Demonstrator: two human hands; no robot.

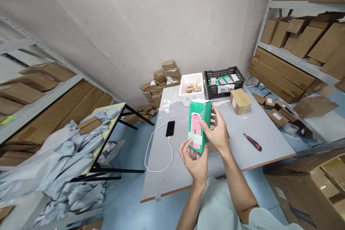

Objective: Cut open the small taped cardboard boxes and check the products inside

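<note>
Green box (196,126) held above the bench (159,183)
My left hand (197,164) curls around its lower end, my right hand (218,133) grips its side; if either loosens, it could tip and drop.

The hand-held box (196,132) (above the table (237,129)) is between the phone (170,128), left, and the utility knife (252,142), right; behind it, the tub (185,97) stands left of the crate (211,91).

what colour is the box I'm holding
The box is mostly green with some pink; the head view shows it best.
</note>
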